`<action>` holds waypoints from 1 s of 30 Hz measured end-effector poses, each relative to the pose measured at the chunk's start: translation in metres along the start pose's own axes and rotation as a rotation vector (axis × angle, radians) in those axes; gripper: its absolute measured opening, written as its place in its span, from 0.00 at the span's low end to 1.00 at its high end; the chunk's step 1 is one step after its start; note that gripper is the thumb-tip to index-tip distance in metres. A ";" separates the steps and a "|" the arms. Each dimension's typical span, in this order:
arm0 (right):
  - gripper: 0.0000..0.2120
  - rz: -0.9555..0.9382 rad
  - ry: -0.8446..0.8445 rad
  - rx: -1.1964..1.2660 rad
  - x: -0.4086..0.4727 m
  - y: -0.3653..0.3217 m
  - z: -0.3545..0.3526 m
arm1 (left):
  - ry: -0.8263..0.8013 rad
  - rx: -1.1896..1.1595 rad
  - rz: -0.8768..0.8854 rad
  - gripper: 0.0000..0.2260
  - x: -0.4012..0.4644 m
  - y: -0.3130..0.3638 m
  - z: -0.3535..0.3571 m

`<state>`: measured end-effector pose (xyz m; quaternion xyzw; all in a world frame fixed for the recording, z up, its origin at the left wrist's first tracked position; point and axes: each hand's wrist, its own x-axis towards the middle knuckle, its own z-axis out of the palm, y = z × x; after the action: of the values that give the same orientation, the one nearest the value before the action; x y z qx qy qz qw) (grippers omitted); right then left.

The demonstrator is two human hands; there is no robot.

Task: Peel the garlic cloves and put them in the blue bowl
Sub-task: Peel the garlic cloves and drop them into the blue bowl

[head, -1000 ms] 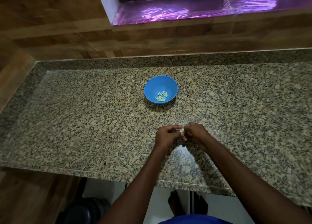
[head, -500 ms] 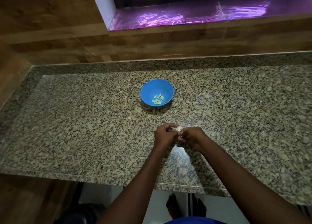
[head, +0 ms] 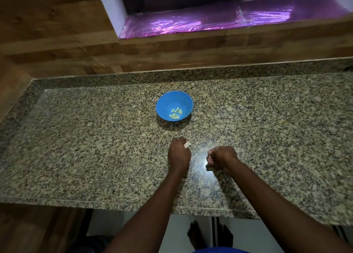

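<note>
A speckled granite counter fills most of the view, with a wood-panelled wall behind it and a purple-lit window sill above that. Both forearms reach in from the near edge, and the 2 hands are held apart over the counter. The blue bowl stands beyond both hands, nearer the left hand and slightly to its right, well clear of either grip. The left hand is curled, and its fingertips pinch a pale garlic clove that pokes out on the far right side of the fist, toward the bowl. The right hand is also curled; whether it holds any skin cannot be told. Inside the bowl lies a small heap of peeled cloves, about 8.
</note>
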<state>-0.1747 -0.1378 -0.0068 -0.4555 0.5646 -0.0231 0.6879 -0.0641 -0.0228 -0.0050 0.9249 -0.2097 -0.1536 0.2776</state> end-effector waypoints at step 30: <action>0.04 -0.339 0.012 -0.261 -0.006 0.009 -0.034 | -0.307 -0.677 -0.116 0.07 -0.026 0.031 0.024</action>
<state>-0.2090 -0.1496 -0.0062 -0.6291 0.4821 -0.0680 0.6060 -0.1056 -0.0447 -0.0016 0.7571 -0.1337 -0.3667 0.5239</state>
